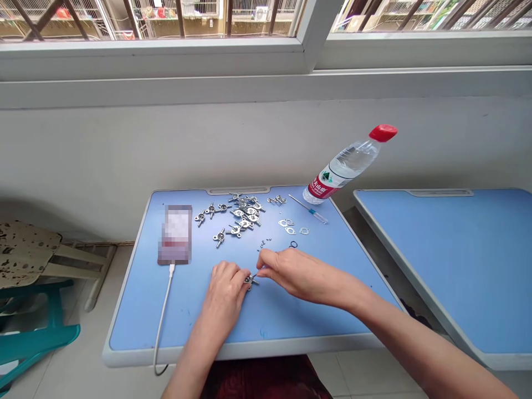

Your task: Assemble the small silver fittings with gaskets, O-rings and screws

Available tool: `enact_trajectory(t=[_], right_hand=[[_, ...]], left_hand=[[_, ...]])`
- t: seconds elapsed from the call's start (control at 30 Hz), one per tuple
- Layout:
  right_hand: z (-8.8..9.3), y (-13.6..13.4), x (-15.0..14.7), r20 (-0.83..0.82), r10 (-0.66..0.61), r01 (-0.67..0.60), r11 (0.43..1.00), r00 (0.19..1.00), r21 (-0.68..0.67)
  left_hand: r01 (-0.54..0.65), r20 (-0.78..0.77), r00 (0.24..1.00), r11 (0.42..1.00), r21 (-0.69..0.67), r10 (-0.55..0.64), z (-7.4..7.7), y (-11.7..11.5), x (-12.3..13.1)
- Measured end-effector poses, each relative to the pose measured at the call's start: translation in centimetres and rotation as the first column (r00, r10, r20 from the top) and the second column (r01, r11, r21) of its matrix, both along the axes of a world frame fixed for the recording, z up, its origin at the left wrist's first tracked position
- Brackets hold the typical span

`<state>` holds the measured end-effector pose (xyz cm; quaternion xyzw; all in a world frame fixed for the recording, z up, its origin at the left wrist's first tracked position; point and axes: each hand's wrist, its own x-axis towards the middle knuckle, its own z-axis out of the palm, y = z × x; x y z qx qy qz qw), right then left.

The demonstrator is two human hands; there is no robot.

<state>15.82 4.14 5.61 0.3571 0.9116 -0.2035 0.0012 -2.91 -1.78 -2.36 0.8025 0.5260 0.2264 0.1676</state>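
Winged metal fitting [250, 280] sits between your two hands, right at your fingertips, over the blue desk [137, 327]. Your left hand [224, 291] has its fingers curled in on one side of it, clenched rather than released. Your right hand [293, 274] comes in from the other side, its thumb and forefinger [262, 261] drawn together at the fitting's top; whether they grip the fitting or some tiny part on it is too small to tell.

Just beyond your fingertips lie small screws [263, 244], a black O-ring [293, 244] and flat metal plates [288, 227]. Farther past your fingers is a heap of similar fittings [243, 213], with a few lying apart at its left edge. One fitting is in your hands, while most lie loose in the heap.

Past the plates rests a small screwdriver [310, 209] with a blue collar, near a red-capped water bottle [344, 166]. Left of your fingers lies a blurred phone [177, 235] with a white cable [164, 316].
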Motion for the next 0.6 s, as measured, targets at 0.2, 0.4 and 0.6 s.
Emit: enact_trajectory(t=[0.2,0.4,0.6], right_hand=[[-0.5,-0.1,-1.1,0.066,-0.007,-0.008,0.975,0.998,0.224],[0.0,-0.2,-0.8,-0.149,0.077,-0.049,0.982,0.986,0.183],[-1.9,-0.6,-0.2,-0.207,0.069,-0.011,0.962,0.976,0.273]], left_hand=[[-0.017,0.003,1.000,0.999,0.028,0.017,0.0,-0.1,0.1],[-0.040,-0.021,0.999,0.999,0.027,0.040,0.2,-0.2,0.0],[-0.024,0.019,1.000,1.000,-0.009,0.024,0.2,-0.2,0.0]])
